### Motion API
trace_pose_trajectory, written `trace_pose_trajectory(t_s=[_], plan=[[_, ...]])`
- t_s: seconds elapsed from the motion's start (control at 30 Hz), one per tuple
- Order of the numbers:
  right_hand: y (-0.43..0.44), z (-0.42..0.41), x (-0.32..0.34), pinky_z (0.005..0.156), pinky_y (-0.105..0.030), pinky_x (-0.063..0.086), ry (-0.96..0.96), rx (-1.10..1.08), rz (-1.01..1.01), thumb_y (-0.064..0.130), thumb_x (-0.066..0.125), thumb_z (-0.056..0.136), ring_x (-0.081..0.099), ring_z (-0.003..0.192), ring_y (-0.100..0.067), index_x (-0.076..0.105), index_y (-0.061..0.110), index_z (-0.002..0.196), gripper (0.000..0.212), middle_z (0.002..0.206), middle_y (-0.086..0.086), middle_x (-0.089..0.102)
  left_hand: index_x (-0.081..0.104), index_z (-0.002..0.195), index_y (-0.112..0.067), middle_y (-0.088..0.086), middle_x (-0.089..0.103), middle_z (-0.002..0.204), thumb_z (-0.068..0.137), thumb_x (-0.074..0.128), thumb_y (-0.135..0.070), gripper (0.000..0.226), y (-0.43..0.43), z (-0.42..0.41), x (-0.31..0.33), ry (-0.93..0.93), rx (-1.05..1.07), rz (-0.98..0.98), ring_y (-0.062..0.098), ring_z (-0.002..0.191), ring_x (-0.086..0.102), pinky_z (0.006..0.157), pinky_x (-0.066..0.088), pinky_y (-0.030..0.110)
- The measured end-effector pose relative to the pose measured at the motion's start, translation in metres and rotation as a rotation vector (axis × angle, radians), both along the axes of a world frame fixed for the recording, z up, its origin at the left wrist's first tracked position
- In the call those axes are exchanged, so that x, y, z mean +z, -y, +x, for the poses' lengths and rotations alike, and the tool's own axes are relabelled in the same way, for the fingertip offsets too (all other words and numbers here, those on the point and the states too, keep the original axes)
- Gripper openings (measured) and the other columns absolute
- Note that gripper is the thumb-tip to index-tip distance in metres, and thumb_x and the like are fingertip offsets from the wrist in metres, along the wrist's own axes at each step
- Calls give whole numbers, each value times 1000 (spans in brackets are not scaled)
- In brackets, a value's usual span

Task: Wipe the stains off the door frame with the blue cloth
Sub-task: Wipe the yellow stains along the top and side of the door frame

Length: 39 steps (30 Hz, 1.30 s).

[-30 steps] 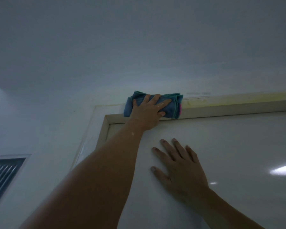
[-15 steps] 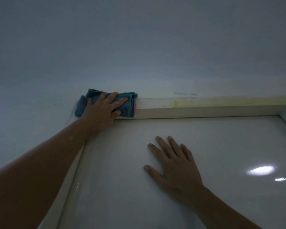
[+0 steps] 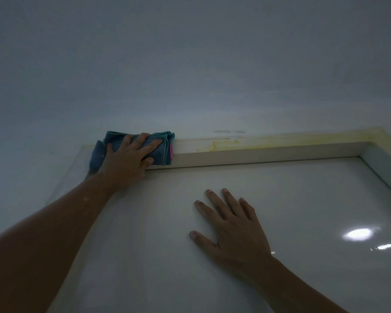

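Note:
A folded blue cloth with a pink tag lies pressed against the top left corner of the white door frame. My left hand is flat on the cloth, fingers spread over it, holding it to the frame. Yellowish stains run along the frame's top edge to the right of the cloth, up to the right corner. My right hand rests flat and open on the glossy white door, below the frame, holding nothing.
The pale wall rises above the frame, with faint grey marks just over the stained strip. The frame's right upright descends at the far right. A lamp's glare reflects off the door.
The view has swung right, so the frame's right corner now shows. My left hand stays pressed on the cloth at the frame's top left corner. The right hand stays flat on the door.

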State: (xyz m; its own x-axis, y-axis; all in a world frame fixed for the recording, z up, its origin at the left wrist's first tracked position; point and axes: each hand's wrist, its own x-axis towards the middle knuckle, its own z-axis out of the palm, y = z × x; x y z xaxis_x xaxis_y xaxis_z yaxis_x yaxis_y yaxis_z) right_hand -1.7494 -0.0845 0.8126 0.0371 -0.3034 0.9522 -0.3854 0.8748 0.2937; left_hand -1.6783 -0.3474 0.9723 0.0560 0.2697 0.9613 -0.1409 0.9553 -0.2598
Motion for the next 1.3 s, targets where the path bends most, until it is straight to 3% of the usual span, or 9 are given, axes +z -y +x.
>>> trace_pose_trajectory(t_s=[0.3, 0.9, 1.2, 1.3], plan=[[-24, -1, 6, 123, -44, -6, -1, 41, 23, 78, 19, 89, -10, 155, -16, 14, 45, 156, 74, 168, 15, 2, 8, 149, -46, -8, 11, 161, 100, 33, -41, 55, -65, -5, 5, 1, 16, -63, 26, 145, 13, 106, 19, 73], [-66, -5, 10, 125, -47, -1, -8, -13, 3, 79, 20, 89, -8, 155, -16, 12, 46, 155, 74, 168, 15, 1, 6, 149, -47, -7, 9, 162, 101, 30, -39, 55, -174, -23, 3, -46, -18, -57, 33, 146, 10, 106, 14, 74], [-66, -4, 6, 125, -45, -2, -1, -60, -41, 81, 16, 88, -11, 155, -14, 7, 47, 155, 76, 168, 17, -4, 4, 149, -47, -7, 7, 162, 102, 30, -38, 54, -167, -17, 1, -15, -3, -100, 31, 147, 8, 108, 15, 72], [-73, -3, 3, 125, -46, 3, -18, -38, -69, 81, 18, 88, -5, 155, -14, 14, 47, 155, 76, 168, 16, 4, 5, 148, -48, -8, 10, 160, 102, 32, -36, 56, -140, -11, 1, -21, 17, -138, 26, 146, 12, 108, 20, 70]])
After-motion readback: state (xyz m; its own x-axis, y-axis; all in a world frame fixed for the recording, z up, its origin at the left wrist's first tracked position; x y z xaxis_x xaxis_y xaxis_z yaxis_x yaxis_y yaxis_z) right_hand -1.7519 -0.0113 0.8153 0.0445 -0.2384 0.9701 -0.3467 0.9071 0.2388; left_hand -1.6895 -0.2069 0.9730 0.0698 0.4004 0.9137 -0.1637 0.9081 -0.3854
